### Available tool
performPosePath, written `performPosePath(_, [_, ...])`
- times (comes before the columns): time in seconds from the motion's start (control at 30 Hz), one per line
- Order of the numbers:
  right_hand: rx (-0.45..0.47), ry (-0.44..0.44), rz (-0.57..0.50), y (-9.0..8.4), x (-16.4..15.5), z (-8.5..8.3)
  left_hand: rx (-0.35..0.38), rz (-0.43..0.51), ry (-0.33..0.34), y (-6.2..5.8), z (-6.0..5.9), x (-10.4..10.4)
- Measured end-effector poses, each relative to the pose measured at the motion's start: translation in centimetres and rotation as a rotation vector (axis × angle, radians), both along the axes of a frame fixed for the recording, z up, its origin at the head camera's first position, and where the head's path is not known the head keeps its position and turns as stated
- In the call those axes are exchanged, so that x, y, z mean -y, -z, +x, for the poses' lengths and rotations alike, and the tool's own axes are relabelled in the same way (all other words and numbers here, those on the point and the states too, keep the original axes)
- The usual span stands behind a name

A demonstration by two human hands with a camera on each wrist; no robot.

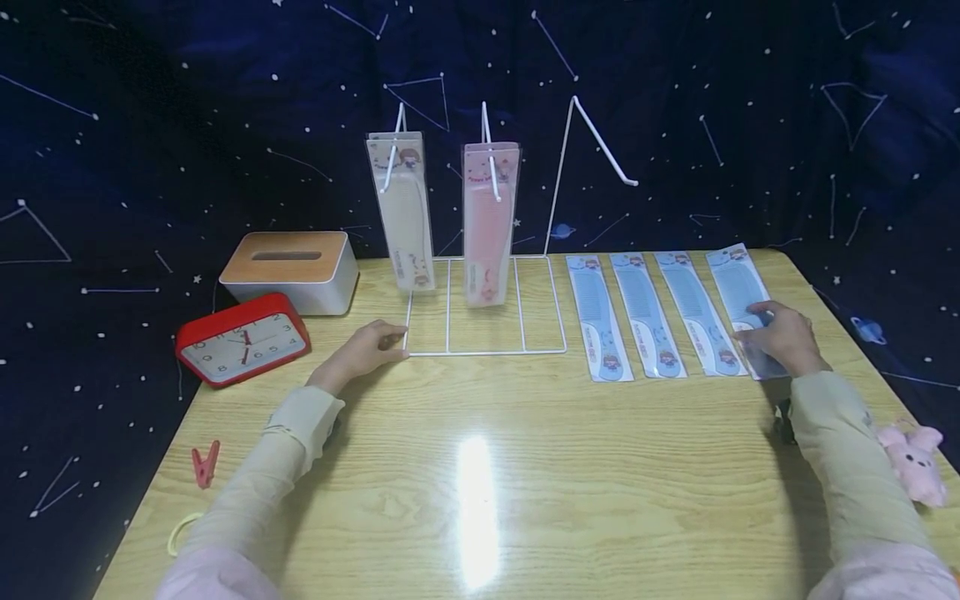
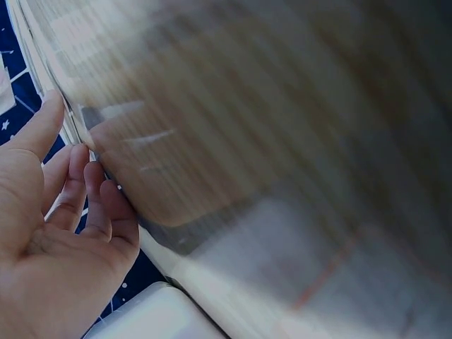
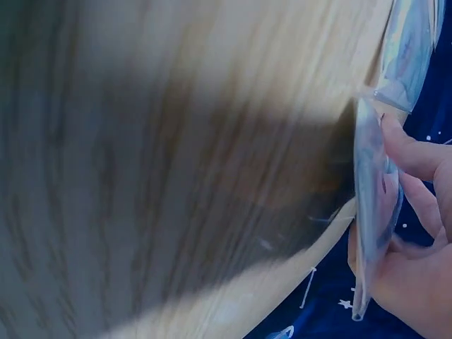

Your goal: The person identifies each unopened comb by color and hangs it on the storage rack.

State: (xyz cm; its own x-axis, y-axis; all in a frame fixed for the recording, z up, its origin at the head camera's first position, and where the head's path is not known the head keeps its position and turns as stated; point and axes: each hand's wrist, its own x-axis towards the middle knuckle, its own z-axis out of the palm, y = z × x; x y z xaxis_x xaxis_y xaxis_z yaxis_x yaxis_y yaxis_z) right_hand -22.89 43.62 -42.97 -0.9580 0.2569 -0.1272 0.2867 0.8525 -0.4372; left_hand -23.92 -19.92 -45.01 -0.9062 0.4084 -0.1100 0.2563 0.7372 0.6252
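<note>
A white wire display rack (image 1: 487, 354) stands at the back of the table, with a cream comb pack (image 1: 408, 217) and a pink comb pack (image 1: 489, 233) hanging from two of its hooks. My left hand (image 1: 367, 347) holds the rack's front left corner, thumb and fingers around the wire. On the right, my right hand (image 1: 783, 337) grips a blue comb pack (image 1: 735, 279), the rightmost of a row; in the right wrist view this pack (image 3: 374, 205) is tilted up from the table between thumb and fingers. Three more blue comb packs (image 1: 641, 312) lie side by side to its left.
The rack's right hook (image 1: 606, 146) is bare. Left of the rack are a tissue box (image 1: 292, 279) and a red clock (image 1: 243, 340). A red clothespin (image 1: 205, 464) and a yellow ring (image 1: 180, 533) lie near my left arm, a pink plush toy (image 1: 915, 465) beside my right.
</note>
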Motion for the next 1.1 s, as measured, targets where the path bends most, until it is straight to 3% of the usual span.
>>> performPosePath(0.13, [-0.006,-0.015,-0.013,-0.5,0.1,0.2,-0.006,0.002,0.007,0.0,0.0,0.0])
performPosePath(0.33, [-0.102,-0.032,-0.082,-1.7,1.5,1.1,0.025,0.023,-0.012,0.0,0.1,0.0])
performPosePath(0.73, [-0.369,-0.113,-0.288,-4.4,10.0,5.6,0.034,0.048,-0.015,-0.1,0.1,-0.2])
performPosePath(1.1, [-0.741,-0.248,-0.675,-7.7,16.5,10.5,0.03,0.056,-0.014,-0.5,0.3,-0.2])
